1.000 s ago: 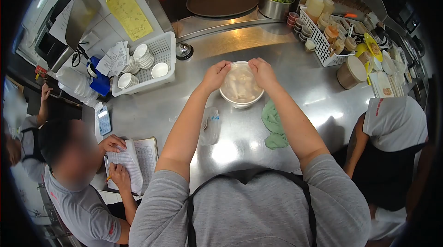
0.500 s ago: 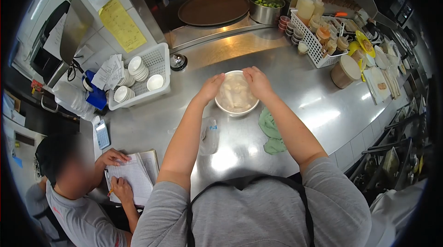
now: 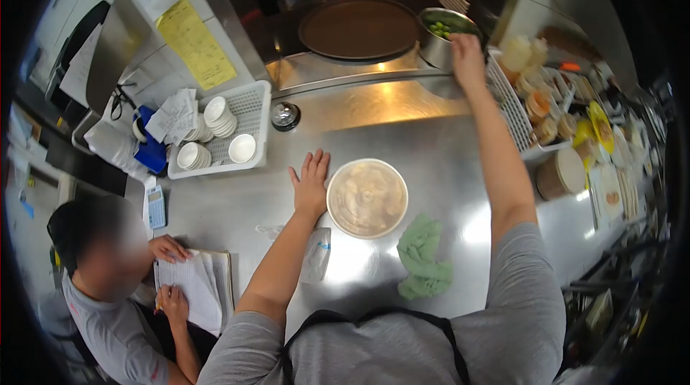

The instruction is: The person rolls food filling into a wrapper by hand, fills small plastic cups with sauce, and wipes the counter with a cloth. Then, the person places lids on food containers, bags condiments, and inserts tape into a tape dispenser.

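Observation:
A round takeaway container (image 3: 367,199) with a translucent lid stands on the steel counter, pale food showing dimly through it. My left hand (image 3: 311,184) lies flat beside it on the left, fingers spread, holding nothing. Far forward on the right, my right hand (image 3: 467,58) is at the near right side of a metal pot (image 3: 436,51) of green limes. Its fingertips point down and are hidden, so what they touch does not show. A crumpled green cloth (image 3: 424,255) lies near the container, and a clear plastic bag (image 3: 315,259) is partly under my left forearm.
A white basket (image 3: 260,126) holds small bowls and paper slips, with a call bell (image 3: 285,116) alongside. A brown round tray (image 3: 359,29) sits on the back ledge. Sauce bottles fill another basket (image 3: 512,115). At left, a person writes in a notebook (image 3: 194,288) near a calculator (image 3: 156,207).
Both hands have let go of the container. My right hand has reached forward and right to the pot, while my left has come down flat on the counter. The view has shifted.

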Tool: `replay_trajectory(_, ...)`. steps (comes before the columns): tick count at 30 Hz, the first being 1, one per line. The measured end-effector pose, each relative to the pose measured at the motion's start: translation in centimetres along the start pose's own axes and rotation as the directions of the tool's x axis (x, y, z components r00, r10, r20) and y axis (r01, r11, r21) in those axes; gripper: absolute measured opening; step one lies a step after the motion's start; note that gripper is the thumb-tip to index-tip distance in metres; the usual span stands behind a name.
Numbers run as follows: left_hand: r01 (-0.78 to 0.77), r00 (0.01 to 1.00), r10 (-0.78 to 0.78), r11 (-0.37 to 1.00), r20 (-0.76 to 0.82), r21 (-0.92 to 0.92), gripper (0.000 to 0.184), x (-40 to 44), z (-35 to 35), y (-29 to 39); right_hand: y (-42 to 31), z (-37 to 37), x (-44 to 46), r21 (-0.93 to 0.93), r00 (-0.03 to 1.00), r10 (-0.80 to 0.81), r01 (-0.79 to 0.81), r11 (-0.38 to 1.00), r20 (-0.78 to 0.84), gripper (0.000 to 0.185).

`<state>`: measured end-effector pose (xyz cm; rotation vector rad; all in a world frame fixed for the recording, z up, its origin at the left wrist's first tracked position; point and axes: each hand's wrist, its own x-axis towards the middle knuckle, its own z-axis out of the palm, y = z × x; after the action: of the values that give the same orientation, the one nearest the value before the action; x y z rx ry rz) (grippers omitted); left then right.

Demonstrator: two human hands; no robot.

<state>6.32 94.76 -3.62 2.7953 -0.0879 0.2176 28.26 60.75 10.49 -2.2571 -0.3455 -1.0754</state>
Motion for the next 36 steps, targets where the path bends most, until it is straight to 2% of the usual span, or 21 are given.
replay_trajectory(1, -0.004, 1.0, 0.004, 0.999, 0.011, 0.053, 0.05, 0.2, -0.3, 0.3, 2.3, 1.1, 2.2, -0.027, 0.999, -0.054, 0.053, 0.998, -0.011, 0.016)
replay_trajectory(3, 0.029, 0.999, -0.028, 0.997, -0.014, 0.078, 0.05, 0.2, -0.5, 0.4, 6.7, 3.7, 5.0, -0.154, 0.993, -0.003, 0.021, 0.988, 0.114, 0.018)
replay_trajectory(5, 0.012, 1.0, -0.012, 0.998, 0.007, 0.064, 0.051, 0.2, -0.7, 0.7, 11.3, 6.1, 6.8, -0.244, 0.918, 0.109, -0.014, 0.97, 0.38, 0.023)
replay_trajectory(7, 0.039, 0.999, -0.038, 0.996, -0.011, 0.075, 0.052, 0.3, -1.1, 1.0, 9.9, 6.3, 8.7, -0.549, 0.677, 0.472, -0.118, 0.827, 0.564, 0.036)
replay_trajectory(9, 0.039, 0.999, -0.04, 0.998, 0.017, 0.042, 0.053, 0.2, -1.5, 1.3, 14.0, 9.9, 10.6, -0.585, 0.485, 0.504, 0.019, 0.811, 0.714, 0.044)
replay_trajectory(13, 0.062, 0.998, -0.063, 0.998, 0.01, 0.019, 0.054, 0.3, -1.7, 1.5, 14.8, 11.1, 11.2, -0.613, 0.518, 0.507, 0.043, 0.789, 0.689, 0.048)
replay_trajectory(15, 0.072, 0.997, -0.072, 0.997, 0.014, 0.036, 0.055, 0.2, -1.7, 1.4, 14.6, 10.4, 11.7, -0.644, 0.362, 0.564, 0.15, 0.75, 0.742, 0.049)
replay_trajectory(16, 0.074, 0.997, -0.075, 0.996, 0.022, 0.039, 0.055, 0.3, -1.7, 1.4, 14.6, 9.9, 11.6, -0.64, 0.366, 0.558, 0.158, 0.752, 0.745, 0.049)
replay_trajectory(18, 0.079, 0.996, -0.08, 0.996, 0.026, 0.04, 0.056, 0.4, -1.7, 1.6, 13.4, 8.8, 11.1, -0.637, 0.441, 0.542, 0.092, 0.765, 0.715, 0.043)
replay_trajectory(19, 0.074, 0.997, -0.075, 0.996, 0.025, 0.044, 0.056, 0.4, -1.6, 1.5, 16.0, 10.0, 11.4, -0.634, 0.442, 0.538, 0.095, 0.768, 0.718, 0.043)
replay_trajectory(21, 0.071, 0.997, -0.073, 0.996, 0.029, 0.054, 0.056, 0.3, -1.6, 1.4, 22.9, 13.3, 11.5, -0.465, 0.47, 0.375, 0.087, 0.881, 0.799, 0.033)
replay_trajectory(25, 0.065, 0.998, -0.066, 0.997, 0.026, 0.031, 0.056, 0.4, -1.7, 1.5, 18.1, 10.9, 11.0, -0.481, 0.515, 0.428, -0.035, 0.876, 0.743, 0.028)
replay_trajectory(27, 0.066, 0.997, -0.067, 0.998, 0.03, 0.016, 0.056, 0.5, -1.7, 1.5, 16.5, 9.9, 9.9, -0.478, 0.805, 0.384, -0.144, 0.867, 0.452, 0.036)
replay_trajectory(28, 0.062, 0.998, -0.062, 0.998, 0.023, 0.022, 0.056, 0.6, -1.5, 1.3, 15.7, 9.7, 9.6, -0.391, 0.893, 0.329, -0.198, 0.899, 0.305, 0.044)
replay_trajectory(30, 0.062, 0.997, -0.062, 0.998, 0.041, 0.017, 0.056, 0.2, -1.3, 1.1, 15.3, 8.7, 9.8, -0.256, 0.934, 0.299, -0.245, 0.935, 0.195, 0.049)
replay_trajectory(31, 0.056, 0.998, -0.057, 0.998, 0.035, 0.002, 0.06, 0.2, -1.1, 1.0, 15.1, 8.1, 9.9, -0.273, 0.926, 0.311, -0.25, 0.929, 0.212, 0.049)
replay_trajectory(32, 0.054, 0.998, -0.053, 0.998, 0.03, -0.012, 0.064, 0.3, -1.1, 0.9, 14.7, 7.5, 10.0, 0.0, 0.921, 0.366, -0.369, 0.929, 0.13, 0.044)
replay_trajectory(33, 0.046, 0.999, -0.045, 0.999, 0.029, -0.013, 0.065, 0.3, -1.4, 0.9, 14.1, 6.6, 9.2, 0.28, 0.893, 0.445, -0.444, 0.851, 0.065, 0.042)
replay_trajectory(34, 0.041, 0.999, -0.041, 0.999, 0.032, -0.017, 0.065, 0.1, -1.4, 0.9, 13.0, 5.4, 7.4, 0.604, 0.834, 0.535, -0.496, 0.624, 0.132, 0.037)
replay_trajectory(35, 0.032, 0.999, -0.032, 0.999, 0.013, -0.03, 0.063, 0.0, -1.1, 0.6, 10.9, 4.1, 6.1, 0.835, 0.776, 0.592, -0.462, 0.298, 0.217, 0.032)
replay_trajectory(36, 0.019, 1.0, -0.019, 0.999, -0.009, -0.044, 0.06, 0.0, -0.7, 0.2, 7.4, 1.5, 3.5, 0.875, 0.746, 0.616, -0.448, 0.182, 0.253, 0.021)
